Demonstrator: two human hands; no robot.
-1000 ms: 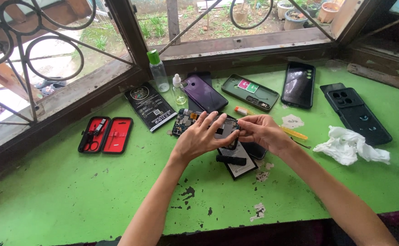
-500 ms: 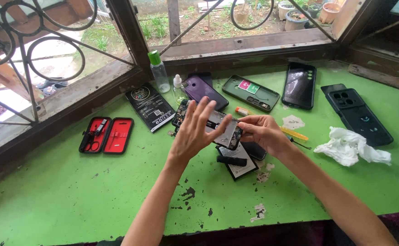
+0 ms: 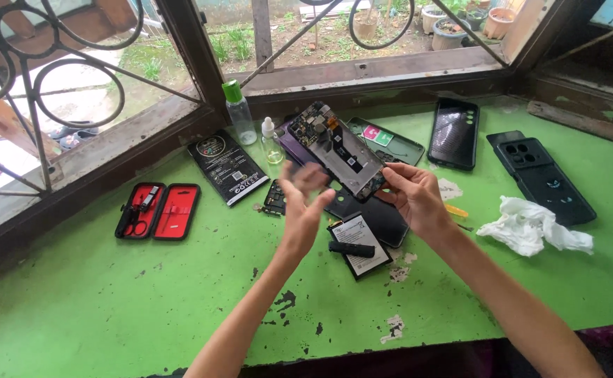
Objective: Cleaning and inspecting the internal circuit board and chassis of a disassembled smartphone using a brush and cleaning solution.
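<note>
The green table [image 3: 110,315] lies bare along its near edge, below the opened phone [image 3: 336,149], leaving open room there. Behind the phone runs the window sill, where a clear bottle [image 3: 238,112] stands. Right of the phone lie a black case [image 3: 543,175] and a white cloth [image 3: 530,227]. The right hand [image 3: 413,199] pinches the phone's lower end, lifting it tilted. The left hand [image 3: 304,203] hovers just beside it, fingers spread, holding nothing.

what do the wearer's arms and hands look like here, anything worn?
Both arms are bare up to the frame edge: no sleeves in view. The left hand and right hand wear no gloves. No watch, bracelet or ring is visible. The left hand is motion-blurred, so fine detail there is unclear.
</note>
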